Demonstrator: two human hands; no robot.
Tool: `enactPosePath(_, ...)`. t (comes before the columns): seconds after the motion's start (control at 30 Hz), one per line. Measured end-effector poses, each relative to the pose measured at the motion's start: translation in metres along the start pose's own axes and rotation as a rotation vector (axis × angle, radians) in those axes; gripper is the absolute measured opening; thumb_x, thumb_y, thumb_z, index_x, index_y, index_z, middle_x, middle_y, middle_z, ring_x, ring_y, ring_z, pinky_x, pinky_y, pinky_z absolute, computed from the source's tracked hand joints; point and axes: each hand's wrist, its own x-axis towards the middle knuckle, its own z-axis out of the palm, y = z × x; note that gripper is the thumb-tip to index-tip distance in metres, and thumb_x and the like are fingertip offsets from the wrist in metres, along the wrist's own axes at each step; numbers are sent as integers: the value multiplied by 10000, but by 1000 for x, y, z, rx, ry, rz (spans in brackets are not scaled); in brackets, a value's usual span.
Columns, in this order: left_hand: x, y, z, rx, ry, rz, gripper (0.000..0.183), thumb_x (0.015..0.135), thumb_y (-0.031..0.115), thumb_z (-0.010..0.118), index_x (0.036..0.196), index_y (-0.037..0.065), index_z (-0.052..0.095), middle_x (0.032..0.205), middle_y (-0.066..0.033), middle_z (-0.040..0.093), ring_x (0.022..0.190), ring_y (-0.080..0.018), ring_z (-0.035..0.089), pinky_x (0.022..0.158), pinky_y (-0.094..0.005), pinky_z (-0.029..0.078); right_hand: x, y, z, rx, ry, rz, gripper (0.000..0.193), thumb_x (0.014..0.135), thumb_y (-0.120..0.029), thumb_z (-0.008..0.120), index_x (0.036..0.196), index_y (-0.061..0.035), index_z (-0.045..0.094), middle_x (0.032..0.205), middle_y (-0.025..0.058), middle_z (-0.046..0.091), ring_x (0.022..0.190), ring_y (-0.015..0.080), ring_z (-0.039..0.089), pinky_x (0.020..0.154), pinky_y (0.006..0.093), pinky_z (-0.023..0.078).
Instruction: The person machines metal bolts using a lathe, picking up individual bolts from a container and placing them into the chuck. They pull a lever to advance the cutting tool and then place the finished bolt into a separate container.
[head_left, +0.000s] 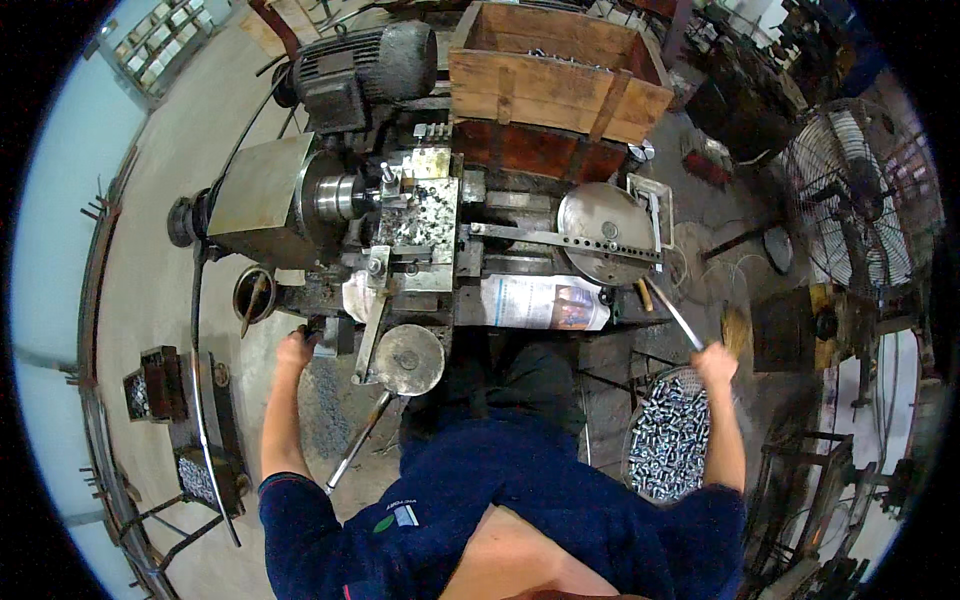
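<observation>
At the right, my right hand [714, 365] is closed round the end of a bare metal lever [677, 314]. The lever slants up and left to the edge of a round metal disc [592, 215] with a drilled flat bar [545, 237] across it. My left hand [293, 350] is at the near left of a small lathe [262, 190], fingers curled round something dark that I cannot make out. A metal block [338, 336] is beside that hand. Between my hands stands a round plate [411, 360] with a rod handle [362, 437] angling down from it. A chuck [340, 197] faces the tool slide [420, 215].
A basket of shiny metal parts [668, 440] stands below my right forearm. Behind the lathe are a motor [368, 65] and a wooden crate [560, 75]. A large fan [840, 190] stands at the right. Boxes of parts [205, 475] and a bucket [254, 293] are at the left.
</observation>
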Motion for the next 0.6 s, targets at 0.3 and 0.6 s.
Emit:
enactPosePath(0.3,4,-29,44,89,-105,-96,420,815,442,547,987,60,525,975,-165,618,878,-340,606,706,-449,483,104,-38,-10,54,200,82,399,719,-248,592,1081,-87,550,1072,121,608,1042,294,555,957,493,335)
enactPosePath(0.6,-22,-59,67,-262,-29,-138,417,772,339,618,1059,48,536,875,-204,634,802,-319,630,702,-419,490,18,-136,-91,577,524,-642,517,563,-137,643,1064,-20,585,1086,180,580,1045,340,525,920,400,400)
